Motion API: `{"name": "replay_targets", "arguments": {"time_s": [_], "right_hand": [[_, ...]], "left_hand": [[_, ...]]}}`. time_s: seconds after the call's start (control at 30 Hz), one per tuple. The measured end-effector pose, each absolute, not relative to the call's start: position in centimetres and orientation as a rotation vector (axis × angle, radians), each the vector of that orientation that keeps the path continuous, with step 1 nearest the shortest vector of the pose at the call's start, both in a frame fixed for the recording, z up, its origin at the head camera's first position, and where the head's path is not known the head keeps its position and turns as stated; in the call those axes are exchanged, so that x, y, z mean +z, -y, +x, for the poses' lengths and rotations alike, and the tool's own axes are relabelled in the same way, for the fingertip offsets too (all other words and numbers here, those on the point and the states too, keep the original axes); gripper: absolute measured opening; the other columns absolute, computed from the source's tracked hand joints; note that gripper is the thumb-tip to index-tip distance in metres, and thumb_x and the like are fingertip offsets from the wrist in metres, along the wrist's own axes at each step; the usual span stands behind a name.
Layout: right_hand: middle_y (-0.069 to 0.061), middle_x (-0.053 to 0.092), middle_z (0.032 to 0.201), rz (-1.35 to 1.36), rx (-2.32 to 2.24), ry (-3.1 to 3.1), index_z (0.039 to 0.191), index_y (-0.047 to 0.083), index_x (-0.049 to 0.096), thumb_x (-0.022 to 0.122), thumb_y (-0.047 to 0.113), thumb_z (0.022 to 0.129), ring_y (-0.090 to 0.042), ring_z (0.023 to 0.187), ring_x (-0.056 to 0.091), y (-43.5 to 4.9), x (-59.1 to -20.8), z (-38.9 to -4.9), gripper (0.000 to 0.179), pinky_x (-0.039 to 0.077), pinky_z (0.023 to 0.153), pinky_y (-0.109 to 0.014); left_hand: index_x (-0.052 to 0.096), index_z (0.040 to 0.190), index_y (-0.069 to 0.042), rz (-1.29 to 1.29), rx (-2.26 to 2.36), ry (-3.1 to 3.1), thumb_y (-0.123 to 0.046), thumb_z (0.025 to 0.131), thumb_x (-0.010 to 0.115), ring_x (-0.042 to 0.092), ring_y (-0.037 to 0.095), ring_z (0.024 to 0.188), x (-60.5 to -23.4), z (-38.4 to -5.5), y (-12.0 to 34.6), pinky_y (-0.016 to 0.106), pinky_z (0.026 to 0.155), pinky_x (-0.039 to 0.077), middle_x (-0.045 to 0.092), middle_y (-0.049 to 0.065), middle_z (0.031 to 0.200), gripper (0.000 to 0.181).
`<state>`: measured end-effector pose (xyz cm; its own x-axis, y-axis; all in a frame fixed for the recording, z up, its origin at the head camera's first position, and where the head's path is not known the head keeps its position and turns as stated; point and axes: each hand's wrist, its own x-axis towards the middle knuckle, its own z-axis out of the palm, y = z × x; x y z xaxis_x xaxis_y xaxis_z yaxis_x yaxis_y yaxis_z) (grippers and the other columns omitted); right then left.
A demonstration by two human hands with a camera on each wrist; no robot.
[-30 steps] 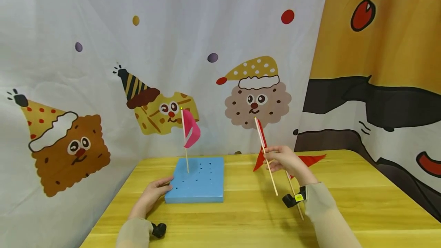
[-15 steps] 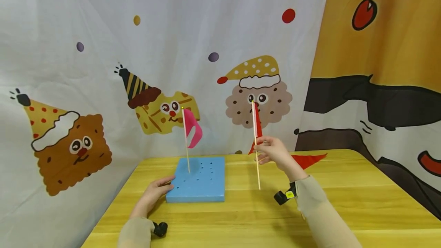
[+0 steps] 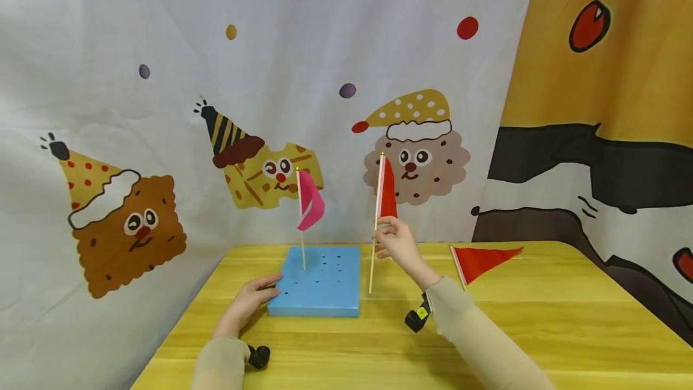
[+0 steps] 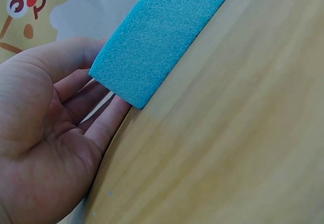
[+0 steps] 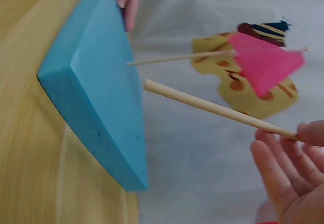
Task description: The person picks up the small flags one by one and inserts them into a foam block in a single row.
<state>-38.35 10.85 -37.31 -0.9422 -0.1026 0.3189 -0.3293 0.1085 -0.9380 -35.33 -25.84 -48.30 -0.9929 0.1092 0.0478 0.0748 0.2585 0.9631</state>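
My left hand [image 3: 250, 304] rests against the left side of a blue foam block [image 3: 314, 303]; in the left wrist view its thumb and fingers lie along the block's end. A pink flag [image 3: 311, 202] stands upright in the block on a thin wooden stick. My right hand [image 3: 399, 245] pinches the stick of a red flag [image 3: 387, 188] between thumb and fingers, nearly upright just right of the block. In the right wrist view, the bare lower end of this stick [image 5: 217, 107] points toward the block and overlaps its edge. Several small holes dot the block's top.
A second red flag [image 3: 484, 263] lies on the wooden table [image 3: 335, 354] to the right, behind my right forearm. A white cloth backdrop [image 3: 292, 29] with cartoon biscuits hangs at the table's far edge. Black wrist cameras [image 3: 417, 318] sit at both sleeves.
My right hand has carried the red flag left toward the block, and its stick has turned from tilted to nearly upright. The left hand stays at the block. The second red flag is now less covered.
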Motion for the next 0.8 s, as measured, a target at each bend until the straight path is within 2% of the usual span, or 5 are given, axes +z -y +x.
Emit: {"name": "replay_targets", "arguments": {"time_s": [0.1, 0.23, 0.37, 0.57, 0.8], "right_hand": [[-0.016, 0.066, 0.089, 0.483, 1.884, 2.183, 0.116, 0.002, 0.059, 0.065, 0.005, 0.092, -0.037, 0.068, 0.068, -9.2, -37.6, -38.8, 0.025, 0.059, 0.058, -0.047], [-0.016, 0.067, 0.090, 0.563, 1.841, 2.158, 0.115, 0.005, 0.059, 0.065, 0.006, 0.093, -0.038, 0.069, 0.068, -7.1, -37.9, -39.5, 0.023, 0.058, 0.060, -0.051], [-0.014, 0.068, 0.089, 0.631, 1.811, 2.121, 0.115, 0.005, 0.059, 0.065, 0.007, 0.093, -0.037, 0.068, 0.068, -5.5, -38.0, -40.2, 0.023, 0.059, 0.057, -0.045], [-0.019, 0.068, 0.091, 0.683, 1.774, 2.090, 0.113, 0.007, 0.060, 0.066, 0.005, 0.092, -0.029, 0.065, 0.069, -3.7, -38.3, -41.0, 0.022, 0.059, 0.053, -0.037], [-0.015, 0.067, 0.091, 0.750, 1.724, 2.106, 0.116, 0.000, 0.058, 0.065, 0.005, 0.093, -0.036, 0.069, 0.068, -2.1, -38.2, -41.5, 0.024, 0.059, 0.054, -0.034]], "left_hand": [[0.055, 0.138, -0.003, 0.181, 1.890, -2.473, -0.013, 0.094, 0.065, 0.045, 0.039, 0.128, -48.5, -35.4, 25.8, 0.051, 0.105, 0.040, 0.043, 0.024, 0.144, 0.047], [0.056, 0.137, -0.003, 0.172, 1.896, -2.477, -0.013, 0.093, 0.065, 0.047, 0.038, 0.127, -48.5, -35.4, 25.8, 0.050, 0.105, 0.040, 0.044, 0.023, 0.144, 0.046], [0.057, 0.136, -0.004, 0.163, 1.901, -2.481, -0.012, 0.093, 0.066, 0.047, 0.037, 0.128, -48.5, -35.6, 25.7, 0.050, 0.105, 0.041, 0.046, 0.022, 0.143, 0.044], [0.055, 0.137, -0.001, 0.185, 1.872, -2.490, -0.011, 0.094, 0.064, 0.047, 0.039, 0.127, -48.5, -35.5, 25.6, 0.051, 0.105, 0.040, 0.044, 0.023, 0.144, 0.046], [0.054, 0.138, -0.001, 0.183, 1.894, -2.470, -0.011, 0.094, 0.064, 0.044, 0.039, 0.130, -48.3, -35.4, 25.7, 0.049, 0.106, 0.040, 0.043, 0.023, 0.145, 0.047]]}}
